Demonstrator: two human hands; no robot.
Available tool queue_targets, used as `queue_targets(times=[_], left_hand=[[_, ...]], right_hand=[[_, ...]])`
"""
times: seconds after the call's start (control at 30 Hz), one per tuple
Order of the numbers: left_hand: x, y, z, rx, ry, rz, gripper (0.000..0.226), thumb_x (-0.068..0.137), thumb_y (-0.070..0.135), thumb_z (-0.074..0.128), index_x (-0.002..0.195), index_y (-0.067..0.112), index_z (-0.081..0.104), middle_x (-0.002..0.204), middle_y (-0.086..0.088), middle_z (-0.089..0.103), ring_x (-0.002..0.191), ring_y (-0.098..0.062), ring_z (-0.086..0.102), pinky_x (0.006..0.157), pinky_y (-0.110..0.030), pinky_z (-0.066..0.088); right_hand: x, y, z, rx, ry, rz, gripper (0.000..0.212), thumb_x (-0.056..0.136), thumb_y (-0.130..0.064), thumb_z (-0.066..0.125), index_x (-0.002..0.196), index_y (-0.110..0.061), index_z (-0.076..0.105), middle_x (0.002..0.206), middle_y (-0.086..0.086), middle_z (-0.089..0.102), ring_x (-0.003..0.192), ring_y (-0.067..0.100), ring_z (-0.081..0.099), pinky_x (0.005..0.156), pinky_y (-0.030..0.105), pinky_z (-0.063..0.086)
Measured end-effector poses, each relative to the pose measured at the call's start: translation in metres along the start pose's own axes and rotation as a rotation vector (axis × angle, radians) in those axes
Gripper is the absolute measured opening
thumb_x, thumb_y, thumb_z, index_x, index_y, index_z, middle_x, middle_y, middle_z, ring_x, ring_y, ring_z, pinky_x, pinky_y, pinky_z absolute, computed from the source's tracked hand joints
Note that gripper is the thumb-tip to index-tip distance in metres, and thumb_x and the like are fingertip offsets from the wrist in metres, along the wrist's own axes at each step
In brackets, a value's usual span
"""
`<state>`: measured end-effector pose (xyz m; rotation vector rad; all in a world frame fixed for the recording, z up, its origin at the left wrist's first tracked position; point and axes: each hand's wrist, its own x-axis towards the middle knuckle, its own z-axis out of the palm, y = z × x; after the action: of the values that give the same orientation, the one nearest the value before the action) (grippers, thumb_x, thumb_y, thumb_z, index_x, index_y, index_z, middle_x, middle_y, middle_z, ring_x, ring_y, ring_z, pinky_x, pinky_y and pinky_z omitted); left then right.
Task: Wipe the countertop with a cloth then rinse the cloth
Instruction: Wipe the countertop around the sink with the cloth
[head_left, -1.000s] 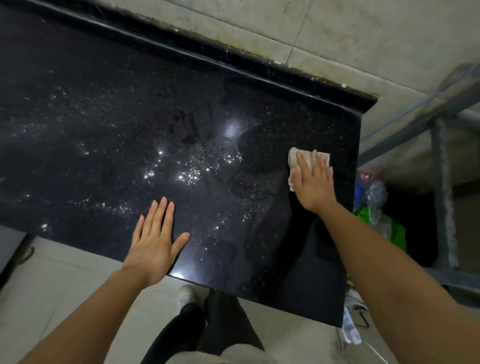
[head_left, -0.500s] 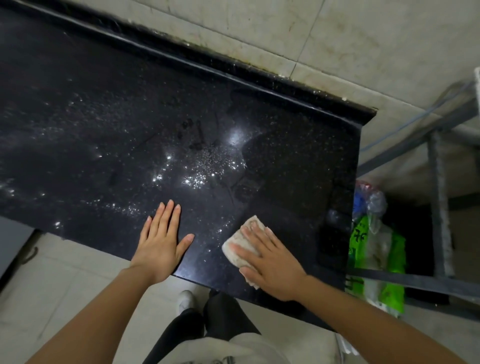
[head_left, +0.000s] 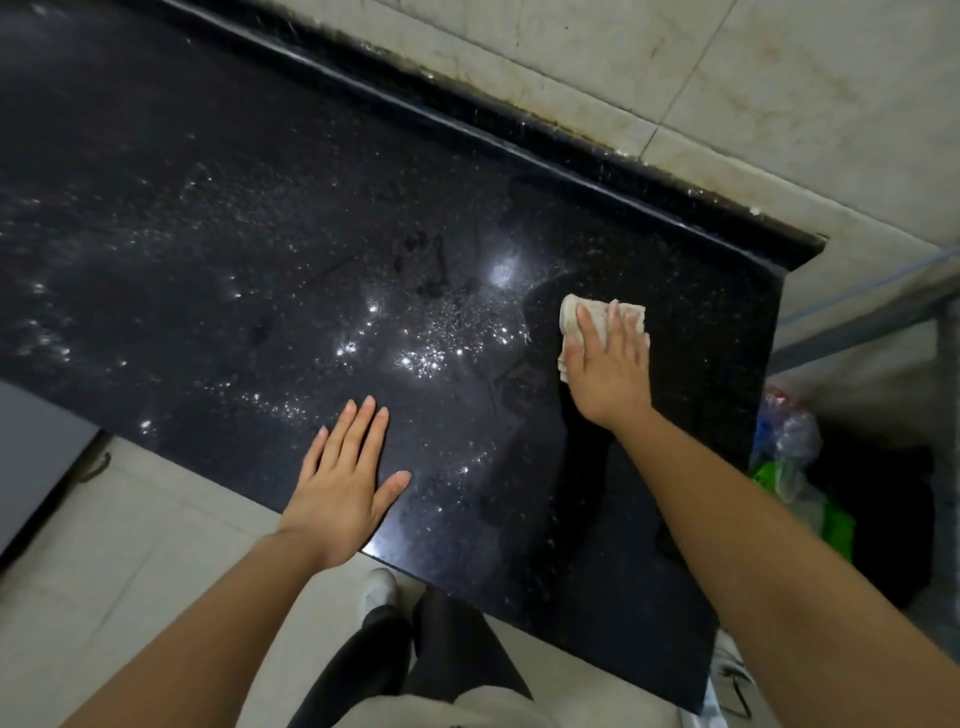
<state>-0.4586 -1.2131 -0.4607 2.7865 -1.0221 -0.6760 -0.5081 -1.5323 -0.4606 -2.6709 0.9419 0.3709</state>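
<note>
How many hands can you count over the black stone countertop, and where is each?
2. The left hand lies flat near the front edge of the black speckled stone countertop. The right hand presses a crumpled off-white cloth nearer its right end. None seems hidden.

Wall (head_left: 779, 78): pale tiles, dark grime along the bottom joint. Floor (head_left: 130, 545): pale tiles. Grey cabinet (head_left: 36, 447) at left edge. Right side: grey metal frame (head_left: 857, 327), thin blue line (head_left: 857, 283) above it; clear and green plastic bags (head_left: 789, 478) below. White shoe (head_left: 379, 587) on floor.
</note>
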Motion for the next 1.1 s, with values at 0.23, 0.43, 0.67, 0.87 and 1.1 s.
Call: queue_targets(times=[0.23, 0.43, 0.67, 0.87, 1.1], left_hand=[[0.000, 0.000, 0.000, -0.038, -0.009, 0.004, 0.079, 0.077, 0.069, -0.013, 0.142, 0.025, -0.025, 0.149, 0.010, -0.032, 0.134, -0.004, -0.037, 0.106, -0.023, -0.029], [-0.002, 0.000, 0.000, -0.083, -0.003, 0.013, 0.077, 0.079, 0.067, -0.012, 0.144, 0.026, -0.022, 0.150, 0.011, -0.031, 0.133, -0.003, -0.037, 0.108, -0.025, -0.025], [0.000, -0.001, 0.003, -0.044, 0.019, 0.002, 0.075, 0.080, 0.066, -0.013, 0.142, 0.026, -0.027, 0.149, 0.010, -0.035, 0.133, -0.004, -0.038, 0.104, -0.022, -0.032], [-0.001, -0.004, 0.010, -0.052, 0.066, 0.016, 0.074, 0.088, 0.065, -0.006, 0.148, 0.022, -0.013, 0.154, 0.006, -0.023, 0.137, -0.005, -0.031, 0.110, -0.026, -0.024], [0.001, -0.008, 0.012, 0.044, 0.066, 0.011, 0.068, 0.098, 0.058, 0.009, 0.151, 0.015, 0.004, 0.159, -0.001, 0.001, 0.144, -0.013, -0.015, 0.113, -0.030, -0.012]], right_hand=[[-0.081, -0.045, 0.043, -0.121, -0.051, -0.434, 0.054, 0.098, -0.051, 0.000, 0.150, -0.036, 0.001, 0.161, 0.010, 0.003, 0.148, 0.027, -0.006, 0.119, 0.043, -0.006], [-0.095, -0.005, 0.041, -0.312, -0.146, -1.030, 0.050, 0.102, -0.049, 0.013, 0.150, -0.036, 0.017, 0.160, 0.008, 0.011, 0.148, 0.025, 0.002, 0.118, 0.039, -0.001], [0.004, 0.011, -0.004, -0.221, -0.101, -0.388, 0.064, 0.092, -0.058, -0.004, 0.151, -0.033, -0.003, 0.160, 0.005, -0.013, 0.147, 0.021, -0.015, 0.119, 0.044, -0.007], [0.075, -0.007, -0.037, -0.036, -0.120, 0.046, 0.055, 0.101, -0.048, 0.009, 0.152, -0.035, -0.006, 0.159, 0.009, -0.018, 0.147, 0.026, -0.015, 0.117, 0.045, -0.011], [0.064, -0.029, -0.025, -0.023, -0.094, -0.099, 0.055, 0.100, -0.050, 0.008, 0.152, -0.036, -0.004, 0.160, 0.008, -0.017, 0.146, 0.026, -0.017, 0.115, 0.044, -0.015]])
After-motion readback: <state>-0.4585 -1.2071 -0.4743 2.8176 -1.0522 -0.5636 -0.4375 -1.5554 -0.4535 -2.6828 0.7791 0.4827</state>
